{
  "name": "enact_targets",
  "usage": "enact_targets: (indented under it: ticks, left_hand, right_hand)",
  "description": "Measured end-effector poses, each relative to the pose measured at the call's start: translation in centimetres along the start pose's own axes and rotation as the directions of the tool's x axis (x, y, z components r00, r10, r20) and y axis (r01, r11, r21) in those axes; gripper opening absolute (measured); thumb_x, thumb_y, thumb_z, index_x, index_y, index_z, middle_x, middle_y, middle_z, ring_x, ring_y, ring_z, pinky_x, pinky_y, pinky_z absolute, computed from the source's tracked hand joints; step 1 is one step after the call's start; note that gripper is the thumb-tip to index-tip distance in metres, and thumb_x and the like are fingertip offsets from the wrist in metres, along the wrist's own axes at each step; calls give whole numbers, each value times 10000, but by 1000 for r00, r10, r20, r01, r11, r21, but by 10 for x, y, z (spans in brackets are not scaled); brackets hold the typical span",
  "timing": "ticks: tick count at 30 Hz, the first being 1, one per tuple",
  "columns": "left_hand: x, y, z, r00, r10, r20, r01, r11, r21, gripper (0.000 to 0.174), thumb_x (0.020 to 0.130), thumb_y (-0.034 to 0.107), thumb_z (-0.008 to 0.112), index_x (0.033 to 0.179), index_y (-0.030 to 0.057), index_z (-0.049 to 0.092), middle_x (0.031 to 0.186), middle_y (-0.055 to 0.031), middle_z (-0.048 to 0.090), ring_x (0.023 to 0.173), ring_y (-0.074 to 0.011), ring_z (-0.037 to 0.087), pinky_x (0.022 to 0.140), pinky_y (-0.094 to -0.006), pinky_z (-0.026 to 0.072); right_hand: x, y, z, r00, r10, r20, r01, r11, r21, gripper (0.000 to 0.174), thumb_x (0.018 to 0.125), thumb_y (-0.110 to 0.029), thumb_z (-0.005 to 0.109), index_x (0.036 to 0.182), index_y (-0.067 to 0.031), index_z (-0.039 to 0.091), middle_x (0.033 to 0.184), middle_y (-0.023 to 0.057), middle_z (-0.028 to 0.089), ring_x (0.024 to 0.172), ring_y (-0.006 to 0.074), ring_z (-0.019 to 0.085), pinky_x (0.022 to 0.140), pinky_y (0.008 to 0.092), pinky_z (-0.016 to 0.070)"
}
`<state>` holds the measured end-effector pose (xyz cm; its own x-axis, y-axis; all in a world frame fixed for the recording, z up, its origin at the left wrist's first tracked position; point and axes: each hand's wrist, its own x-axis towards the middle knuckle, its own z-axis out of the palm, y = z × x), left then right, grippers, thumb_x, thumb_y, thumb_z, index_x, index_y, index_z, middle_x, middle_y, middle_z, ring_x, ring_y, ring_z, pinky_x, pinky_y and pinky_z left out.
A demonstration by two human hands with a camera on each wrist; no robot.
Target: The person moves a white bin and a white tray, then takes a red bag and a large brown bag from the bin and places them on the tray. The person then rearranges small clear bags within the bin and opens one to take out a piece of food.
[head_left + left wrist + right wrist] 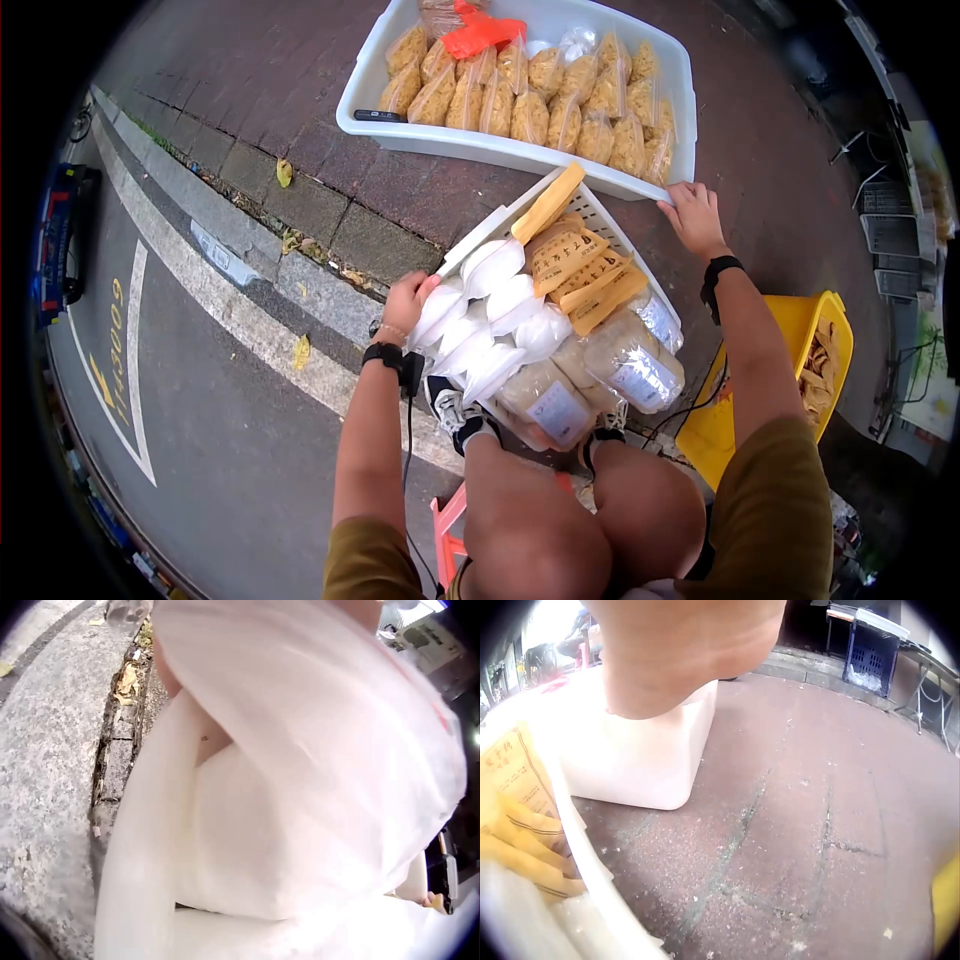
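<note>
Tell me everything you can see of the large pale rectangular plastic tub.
The large pale rectangular plastic tub is open at the top, with smooth walls, rounded corners and a thick rim. It stands upright on reddish paving. Clear bags of yellowish pieces line it in rows, with bright red plastic on top and a small black object near its left end. The bare right hand holds its near right corner.

Painted in yellow on the grey asphalt road (225, 470), beside a small yellow arrow (100, 385), I can make out yellow digits (119, 345), seemingly 1143009, the last one doubtful. Dark Chinese characters run across the flat tan paper bags (567, 258), too small to read. A white rectangular label (560, 412) on a clear plastic package (535, 385) carries illegible print.
</note>
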<state>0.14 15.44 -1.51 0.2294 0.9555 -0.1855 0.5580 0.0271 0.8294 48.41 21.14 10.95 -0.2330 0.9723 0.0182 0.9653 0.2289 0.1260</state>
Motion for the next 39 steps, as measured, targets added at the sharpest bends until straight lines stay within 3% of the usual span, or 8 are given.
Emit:
enact_targets:
  ticks: [21,24,26,28,30,32,34,39]
  left_hand:
    - [-49,-23,-2,966,-245,-79,205,918,-340,339,862,290,604,666,42,480,603,41,423,575,-54,345,492,-231,312]
    - [-77,-28,13,900,-319,-299,216,919,-330,288,889,348,544,807,78,487,759,-4,489,609,-81,405,543,-237,355]
    - [-100,6,22,347,-909,-233,520,393,-758,347,919,419,426,912,77,480,896,-59,520,722,-141,494,652,-283,415]
    - [-138,-16,48,490,-856,165,319,0,-948,409,931,432,328,1024,63,480,1000,-94,537,913,-192,528,790,-359,432]
    - [-172,-15,74,914,-354,-200,241,868,-434,429,934,388,321,1156,49,464,1095,-107,540,1031,-221,512,895,-381,403]
    - [-153,31,61,771,-636,32,196,189,-962,286,903,227,413,1094,19,454,1097,-101,497,1015,-220,490,911,-331,396]
    - [-160,1,65,856,-514,-57,262,526,-809,254,908,159,383,1105,22,463,1119,-88,501,1044,-199,487,929,-339,393]
    - [-137,-16,48,768,-640,-8,225,282,-933,337,947,239,354,1199,34,445,1203,-88,506,1106,-214,486,939,-353,389]
  right_hand:
    - [-273,-77,-45,810,553,-196,-515,830,215,136,834,-133,555,903,-22,517,831,139,526,912,302,486,763,425,367]
    - [-279,-112,3,697,549,461,-705,409,580,208,825,-91,548,1022,-25,534,1004,167,556,882,293,546,705,375,452]
    - [-271,-144,47,317,484,816,-550,-607,574,244,841,-112,538,1067,-21,552,1048,179,578,924,231,564,757,338,462]
    - [-324,-129,169,851,296,433,-448,-20,894,327,872,-205,522,1161,-54,527,1121,125,574,958,186,556,770,323,470]
    - [-281,-138,114,588,183,788,-429,-755,496,330,850,-282,565,1141,-129,539,1127,45,582,1012,211,548,815,408,453]
    - [-291,-139,131,837,267,478,-453,-153,878,338,836,-290,581,1133,-133,541,1119,50,584,1025,222,549,843,439,444]
    - [-258,-147,91,627,171,760,-340,-818,464,361,851,-315,561,1151,-116,527,1152,49,567,1043,235,539,897,442,427]
    - [-210,-152,95,624,202,755,-347,-794,499,389,862,-354,546,1175,-124,513,1176,51,548,1102,231,499,903,478,417]
